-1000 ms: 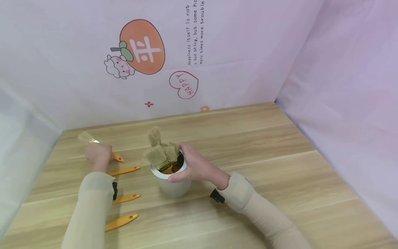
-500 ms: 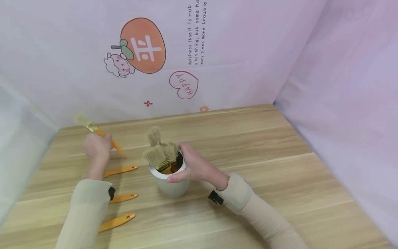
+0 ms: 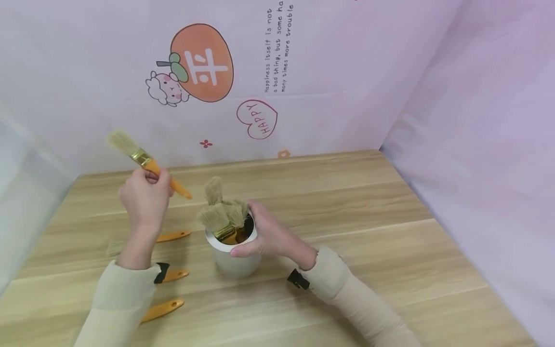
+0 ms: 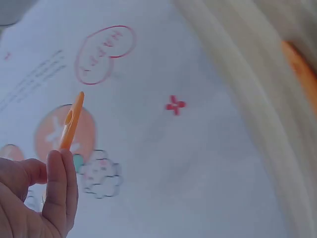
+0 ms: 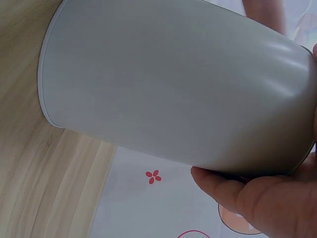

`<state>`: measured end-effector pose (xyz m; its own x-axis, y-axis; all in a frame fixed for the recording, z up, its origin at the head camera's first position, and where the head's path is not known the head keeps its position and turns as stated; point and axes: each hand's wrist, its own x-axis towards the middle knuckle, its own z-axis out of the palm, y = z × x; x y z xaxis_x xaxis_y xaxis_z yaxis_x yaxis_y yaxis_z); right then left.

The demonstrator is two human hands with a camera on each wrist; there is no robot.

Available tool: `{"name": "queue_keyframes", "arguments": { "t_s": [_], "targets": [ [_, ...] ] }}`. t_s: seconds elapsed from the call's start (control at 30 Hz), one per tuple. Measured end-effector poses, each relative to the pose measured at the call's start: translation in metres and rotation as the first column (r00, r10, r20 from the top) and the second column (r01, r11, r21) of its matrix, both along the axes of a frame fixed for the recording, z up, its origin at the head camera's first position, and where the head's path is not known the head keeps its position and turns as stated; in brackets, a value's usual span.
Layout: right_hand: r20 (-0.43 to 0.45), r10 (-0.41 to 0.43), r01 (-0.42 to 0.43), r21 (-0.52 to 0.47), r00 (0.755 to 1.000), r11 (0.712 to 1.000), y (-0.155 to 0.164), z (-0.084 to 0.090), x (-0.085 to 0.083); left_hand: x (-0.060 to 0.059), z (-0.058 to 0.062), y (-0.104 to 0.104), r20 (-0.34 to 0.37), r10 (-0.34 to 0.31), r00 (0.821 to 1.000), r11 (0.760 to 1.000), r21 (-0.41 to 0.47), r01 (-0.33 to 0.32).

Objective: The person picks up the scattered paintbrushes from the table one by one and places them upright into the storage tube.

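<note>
We note the left hand [image 3: 145,200] curled round an orange-handled brush [image 3: 147,164], lifted above the table [image 3: 368,217], bristles up-left. Right hand [image 3: 266,233] wraps the rim of the white cup [image 3: 234,260], which stands mid-table holding several brushes [image 3: 221,212].

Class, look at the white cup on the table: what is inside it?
The white cup holds several paintbrushes, bristles up. Their handles mostly disappear below the rim, so the bottom is hidden.
</note>
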<state>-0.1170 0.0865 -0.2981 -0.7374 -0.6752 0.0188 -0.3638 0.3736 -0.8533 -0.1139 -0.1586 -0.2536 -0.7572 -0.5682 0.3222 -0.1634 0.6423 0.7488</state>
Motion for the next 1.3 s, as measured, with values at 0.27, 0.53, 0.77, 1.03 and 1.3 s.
{"name": "queue_keyframes", "arguments": {
  "t_s": [0.27,0.53,0.77,1.03,1.3],
  "targets": [
    [-0.036,0.005,-0.005,0.002,0.999,1.000,0.000,0.003,-0.004,0.021,0.031,0.034,-0.271,-0.063,0.960,0.997,0.017,0.070],
    [-0.004,-0.009,0.009,-0.001,1.000,1.000,0.001,0.005,-0.004,0.046,0.054,0.062,-0.460,-0.145,0.876,0.988,-0.026,0.150],
    [-0.020,0.004,-0.004,-0.025,1.000,1.000,0.001,0.004,-0.003,0.063,0.060,0.084,-0.526,-0.270,0.806,0.959,-0.071,0.275],
    [-0.083,0.065,-0.075,-0.119,0.994,0.990,-0.001,0.002,-0.005,0.066,0.024,0.109,-0.404,-0.451,0.796,0.891,-0.257,0.374],
    [-0.134,0.149,-0.175,-0.205,0.980,0.963,-0.004,-0.002,-0.006,0.065,0.002,0.117,-0.269,-0.458,0.847,0.850,-0.412,0.328]
  ]
}}
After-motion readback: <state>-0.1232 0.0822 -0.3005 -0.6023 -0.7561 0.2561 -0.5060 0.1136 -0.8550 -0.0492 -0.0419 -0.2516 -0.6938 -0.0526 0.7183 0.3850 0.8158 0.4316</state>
